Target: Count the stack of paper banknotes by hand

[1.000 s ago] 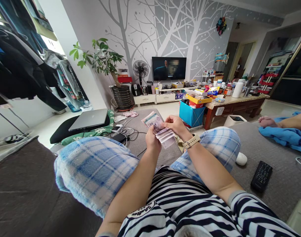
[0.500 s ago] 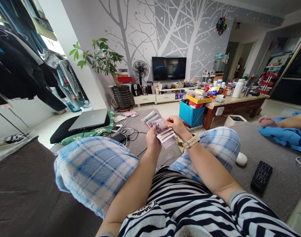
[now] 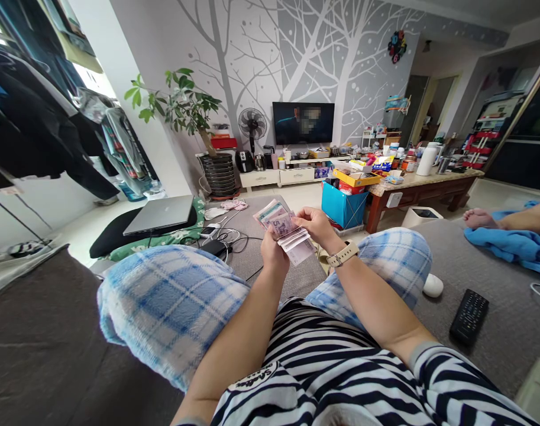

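A stack of banknotes [image 3: 282, 225] is held out in front of me, above the grey sofa seat and between my bent knees. My left hand [image 3: 274, 251] is closed around the lower left of the stack, its thumb on top. At the right edge, my right hand [image 3: 316, 225] pinches a note between thumb and fingers. Several notes fan down below the fingers, purplish and pale, and a greenish one shows at the upper left. A beige watch [image 3: 343, 254] is on my right wrist.
Left of the notes lie tangled cables [image 3: 234, 239] and a closed laptop [image 3: 161, 215] on a cushion. A white mouse [image 3: 433, 286] and black remote [image 3: 469, 316] lie at right. Ahead stands a blue box [image 3: 344, 204] beside a loaded table [image 3: 423, 182]. Another person's foot [image 3: 480, 218] rests far right.
The top note has shifted slightly, showing more of its printed face, and the left thumb has slid back toward the left edge. Both hands stay in nearly the same place.
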A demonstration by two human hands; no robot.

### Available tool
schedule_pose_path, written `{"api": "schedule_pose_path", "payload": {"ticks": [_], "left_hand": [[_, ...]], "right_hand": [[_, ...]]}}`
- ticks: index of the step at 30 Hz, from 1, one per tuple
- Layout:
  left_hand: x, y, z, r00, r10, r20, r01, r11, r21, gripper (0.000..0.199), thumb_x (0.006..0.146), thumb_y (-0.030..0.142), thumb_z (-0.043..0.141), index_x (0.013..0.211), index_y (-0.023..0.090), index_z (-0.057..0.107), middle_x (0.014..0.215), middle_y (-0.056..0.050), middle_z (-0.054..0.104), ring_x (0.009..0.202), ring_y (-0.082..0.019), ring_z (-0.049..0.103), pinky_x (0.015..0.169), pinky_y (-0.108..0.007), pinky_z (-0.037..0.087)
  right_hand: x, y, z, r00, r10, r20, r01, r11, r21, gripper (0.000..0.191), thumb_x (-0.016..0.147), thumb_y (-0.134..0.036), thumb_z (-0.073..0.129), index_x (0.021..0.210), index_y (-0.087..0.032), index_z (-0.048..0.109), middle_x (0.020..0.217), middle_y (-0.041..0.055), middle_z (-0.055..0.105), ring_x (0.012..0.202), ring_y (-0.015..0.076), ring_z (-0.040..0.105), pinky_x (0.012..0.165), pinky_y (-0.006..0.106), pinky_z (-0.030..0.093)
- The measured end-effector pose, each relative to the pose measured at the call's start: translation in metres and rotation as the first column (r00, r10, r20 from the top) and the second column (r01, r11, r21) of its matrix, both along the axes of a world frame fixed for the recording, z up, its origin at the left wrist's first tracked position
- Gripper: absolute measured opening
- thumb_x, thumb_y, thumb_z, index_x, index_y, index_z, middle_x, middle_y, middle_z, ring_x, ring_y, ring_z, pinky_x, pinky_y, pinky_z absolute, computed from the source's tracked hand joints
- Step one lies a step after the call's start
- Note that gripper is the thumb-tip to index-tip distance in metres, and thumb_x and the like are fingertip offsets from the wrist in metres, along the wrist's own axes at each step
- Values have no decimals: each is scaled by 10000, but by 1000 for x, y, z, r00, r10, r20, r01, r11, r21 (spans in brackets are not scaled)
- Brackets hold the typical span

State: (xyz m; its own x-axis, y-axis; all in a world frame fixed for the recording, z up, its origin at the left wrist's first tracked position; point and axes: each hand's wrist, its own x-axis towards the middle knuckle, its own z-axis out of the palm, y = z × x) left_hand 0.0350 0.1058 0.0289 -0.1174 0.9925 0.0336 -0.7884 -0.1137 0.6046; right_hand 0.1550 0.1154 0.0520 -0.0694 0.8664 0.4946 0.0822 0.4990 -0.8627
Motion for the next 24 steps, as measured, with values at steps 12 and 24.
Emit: {"api": "schedule_pose_path", "payload": {"ticks": [12, 24], "left_hand": [[0, 1, -1, 1000, -4, -9, 4, 999, 35, 149, 759, 246, 665, 860, 143, 705, 796, -64, 732, 849, -243, 720, 808, -344, 565], [2, -2, 4, 1000, 10, 16, -10, 1000, -21, 94, 748, 217, 655, 803, 151, 692, 746, -51, 709, 725, -215, 702, 760, -333, 571]], "right_hand": [[0, -1, 0, 998, 36, -44, -37, 999, -25, 356, 674, -503, 769, 725, -185, 618, 690, -5, 620, 638, 148, 549, 610, 281, 448], [0, 0, -1, 996, 69, -64, -71, 997, -27, 332, 682, -468, 782, 722, -179, 624, 678, -12, 622, 631, 141, 550, 601, 273, 439]]}}
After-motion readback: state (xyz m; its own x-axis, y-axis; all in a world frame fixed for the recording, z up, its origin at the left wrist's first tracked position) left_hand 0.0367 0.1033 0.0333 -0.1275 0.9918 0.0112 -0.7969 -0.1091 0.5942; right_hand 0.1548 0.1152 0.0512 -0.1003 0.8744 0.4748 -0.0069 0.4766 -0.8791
